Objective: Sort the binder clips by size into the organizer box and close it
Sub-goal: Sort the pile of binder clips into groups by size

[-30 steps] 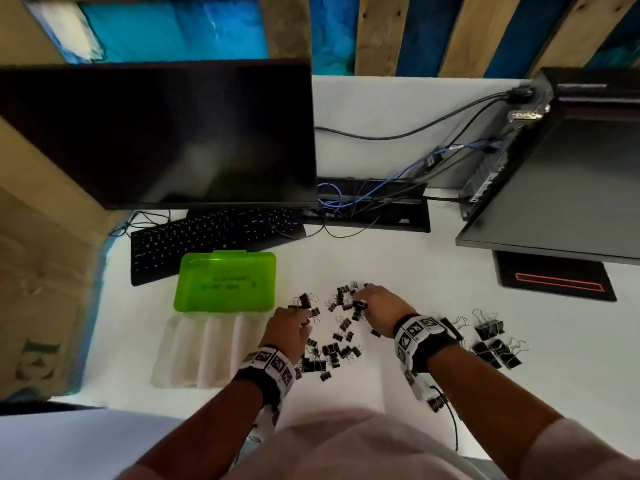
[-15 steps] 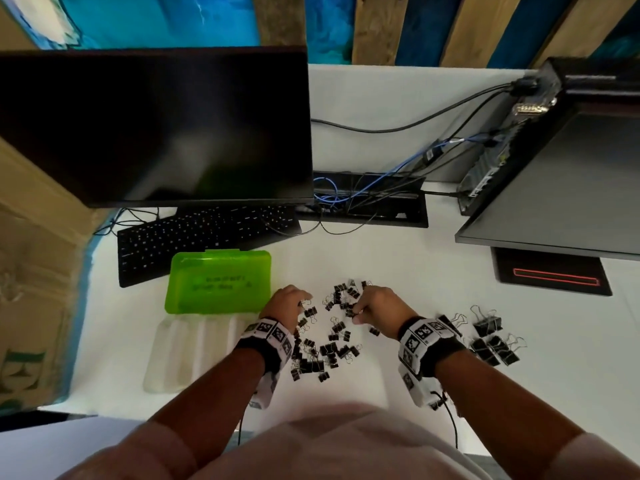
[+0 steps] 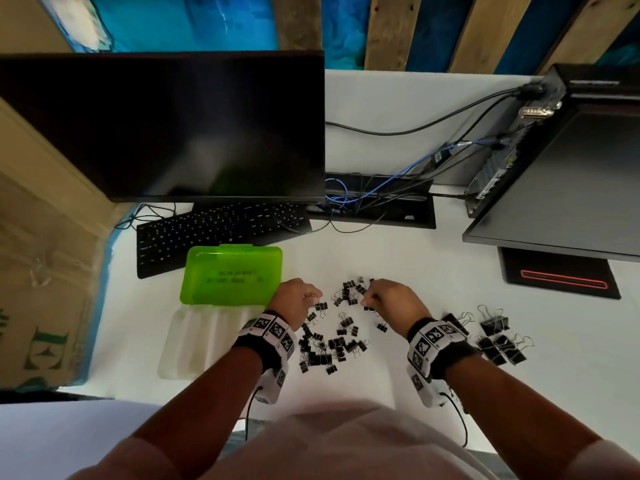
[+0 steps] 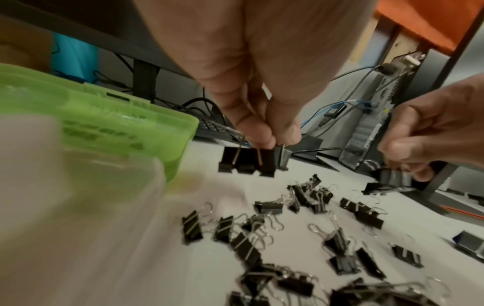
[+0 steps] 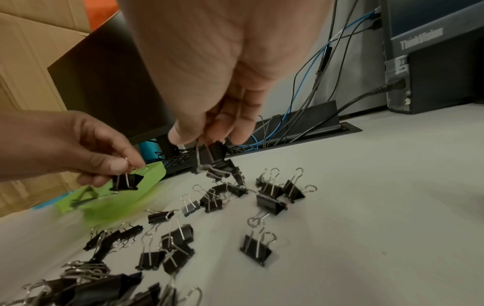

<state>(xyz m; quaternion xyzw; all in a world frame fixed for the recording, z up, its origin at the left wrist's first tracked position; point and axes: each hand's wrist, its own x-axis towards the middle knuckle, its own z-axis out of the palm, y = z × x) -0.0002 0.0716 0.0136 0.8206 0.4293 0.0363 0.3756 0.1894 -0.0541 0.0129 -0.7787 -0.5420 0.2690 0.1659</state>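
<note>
pinching small black clips [image 4: 246,160] by their wire handles, the left hand [image 3: 294,299] hangs near the green organizer box [image 3: 232,275]; the right hand [image 3: 391,299] grips another clip bunch [image 5: 211,155] above the scattered pile [image 3: 329,344].

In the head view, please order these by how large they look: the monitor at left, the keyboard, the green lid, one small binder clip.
Largest to smallest, as they look in the head view:
1. monitor
2. keyboard, partly hidden under the monitor
3. green lid, not far behind what shows of the keyboard
4. small binder clip
</note>
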